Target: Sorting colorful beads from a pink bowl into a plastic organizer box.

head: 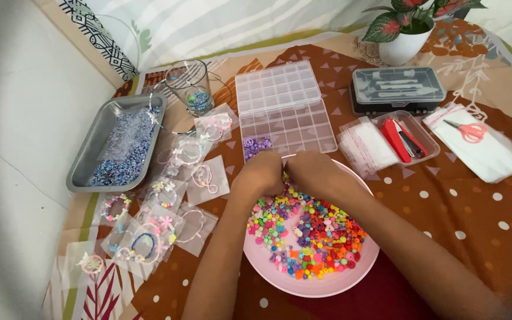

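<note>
The left hand [260,173] and the right hand [310,170] meet, knuckles up, over the far rim of a pink bowl [256,258]. Both are curled with the fingertips tucked under, so whether they pinch a bead or are merely closed cannot be told from this view.

The bowl sits nearest the person and holds a heap of mixed colourful beads [312,237], which covers most of its floor. Just beyond the hands lies an open clear compartment box [285,112], its lid tilted back. Only one cell, at the near left corner, holds anything: a small batch of purple beads [256,145]. Every other cell looks bare. Judging from that, the sorting appears barely started, with one colour partly pulled out and nearly the whole heap left in the bowl.

To the left, a spread of small clear bags with finished bracelets [167,207] lies on the worktop [475,213], which is covered by a brown patterned cloth. Beyond the bags are a grey metal tray of bluish beads [120,148] and a glass cup [189,83]. To the right sit a stack of empty clear bags [365,148], a small clear tub with a red tool [407,137], a dark tool case [397,89], red-handled scissors [468,130] on white sheets, and a potted plant [407,32].
</note>
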